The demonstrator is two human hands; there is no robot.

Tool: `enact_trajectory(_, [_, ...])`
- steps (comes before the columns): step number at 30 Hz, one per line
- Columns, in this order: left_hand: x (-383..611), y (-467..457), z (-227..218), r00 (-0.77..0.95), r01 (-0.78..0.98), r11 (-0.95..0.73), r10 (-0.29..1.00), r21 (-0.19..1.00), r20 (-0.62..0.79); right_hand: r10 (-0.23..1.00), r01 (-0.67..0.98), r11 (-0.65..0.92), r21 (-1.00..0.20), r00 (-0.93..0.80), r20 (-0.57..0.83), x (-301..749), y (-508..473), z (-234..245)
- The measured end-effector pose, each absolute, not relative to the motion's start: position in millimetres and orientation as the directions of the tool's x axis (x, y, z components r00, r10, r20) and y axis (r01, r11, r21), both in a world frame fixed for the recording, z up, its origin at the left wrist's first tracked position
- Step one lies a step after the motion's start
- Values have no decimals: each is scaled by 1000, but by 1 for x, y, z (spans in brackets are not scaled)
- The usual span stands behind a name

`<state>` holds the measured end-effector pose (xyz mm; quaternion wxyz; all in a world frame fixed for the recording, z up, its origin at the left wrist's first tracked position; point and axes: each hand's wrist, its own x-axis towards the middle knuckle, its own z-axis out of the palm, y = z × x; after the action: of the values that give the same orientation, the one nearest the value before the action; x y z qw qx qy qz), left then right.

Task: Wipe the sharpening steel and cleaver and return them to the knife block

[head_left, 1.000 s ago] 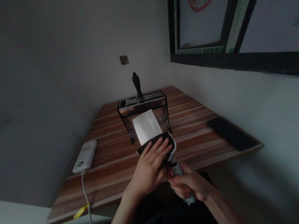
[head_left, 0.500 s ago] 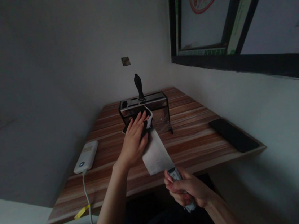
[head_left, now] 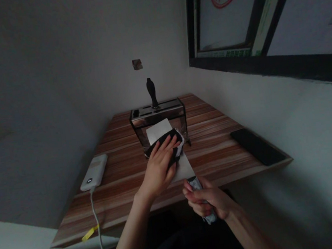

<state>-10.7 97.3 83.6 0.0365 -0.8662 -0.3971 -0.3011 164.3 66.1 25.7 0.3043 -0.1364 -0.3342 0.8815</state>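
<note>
My right hand (head_left: 209,200) grips the handle of a broad cleaver (head_left: 158,130), its flat blade pointing away from me over the wooden table (head_left: 216,142). My left hand (head_left: 159,167) presses a dark cloth (head_left: 169,140) against the middle of the blade, fingers laid flat over the cloth. Behind the blade stands a metal knife rack (head_left: 157,115) with one black knife handle (head_left: 151,92) sticking up from it.
A white power bank (head_left: 95,173) with a cable and yellow tag lies at the table's left. A black phone (head_left: 253,146) lies at the right edge near the wall. A dark-framed window (head_left: 255,63) is set in the right wall.
My left hand with the cloth slid out to the blade's tip, then came back toward the middle of the blade. The right hand stayed on the handle.
</note>
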Motion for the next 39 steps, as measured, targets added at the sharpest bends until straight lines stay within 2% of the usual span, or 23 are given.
enact_trajectory(9, [-9, 70, 68, 679, 619, -773, 616, 139, 400, 652, -442, -574, -689, -755, -59, 167, 70, 21])
enact_trajectory(13, [-11, 63, 66, 713, 599, -793, 592, 111, 377, 654, -419, -582, -697, -751, -95, 167, 70, 21])
enact_trajectory(18, [-10, 61, 64, 704, 604, -789, 594, 112, 388, 665, -406, -580, -706, -737, -123, 166, 69, 21])
enact_trajectory(30, [-8, 58, 63, 695, 633, -770, 611, 82, 379, 654, -406, -565, -718, -751, -90, 166, 65, 24])
enact_trajectory(34, [-9, 63, 65, 650, 680, -728, 655, 91, 386, 645, -400, -574, -714, -758, -94, 164, 62, 19])
enact_trajectory(39, [-16, 78, 70, 558, 746, -660, 690, 85, 460, 607, -381, -607, -698, -789, -97, 162, 57, 17])
